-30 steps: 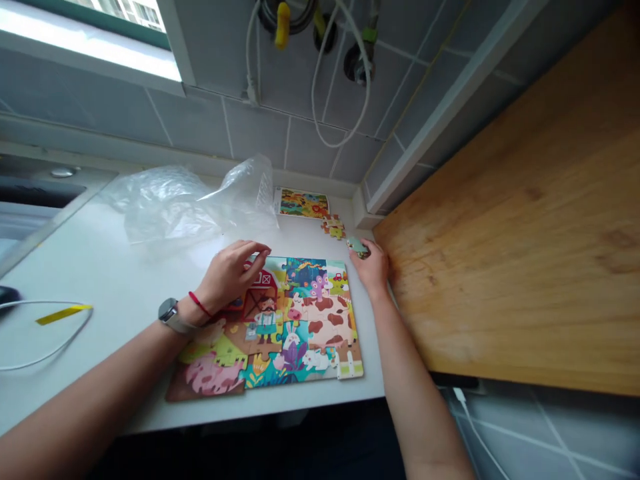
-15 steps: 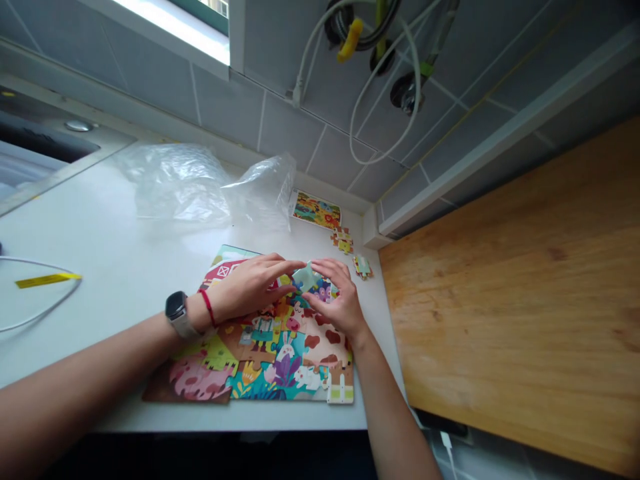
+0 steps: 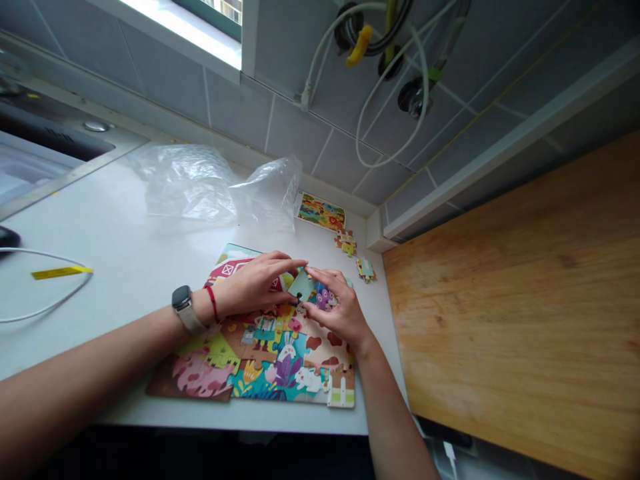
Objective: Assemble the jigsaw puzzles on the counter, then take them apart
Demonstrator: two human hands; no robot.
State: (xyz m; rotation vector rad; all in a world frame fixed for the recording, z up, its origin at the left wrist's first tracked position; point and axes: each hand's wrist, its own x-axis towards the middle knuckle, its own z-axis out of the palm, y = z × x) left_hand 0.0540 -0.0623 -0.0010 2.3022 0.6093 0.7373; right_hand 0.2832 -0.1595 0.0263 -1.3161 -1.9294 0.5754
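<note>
Puzzle piece [image 3: 301, 285], flat and pale green, is pinched at its edges between the thumbs and fingers of the left hand [image 3: 255, 283] and the right hand [image 3: 337, 307], above the upper middle of the glossy farm-scene puzzle [image 3: 287, 373]. Left wrist, ringed by a red cord [image 3: 212, 303] and a watch [image 3: 184, 305], reaches in slantwise from the side; the right forearm [image 3: 395, 407] rises steeply from below. Beyond lie loose interlocking pieces [image 3: 366, 269], crinkled clear plastic [image 3: 193, 187] and grained wood [image 3: 510, 300].
</note>
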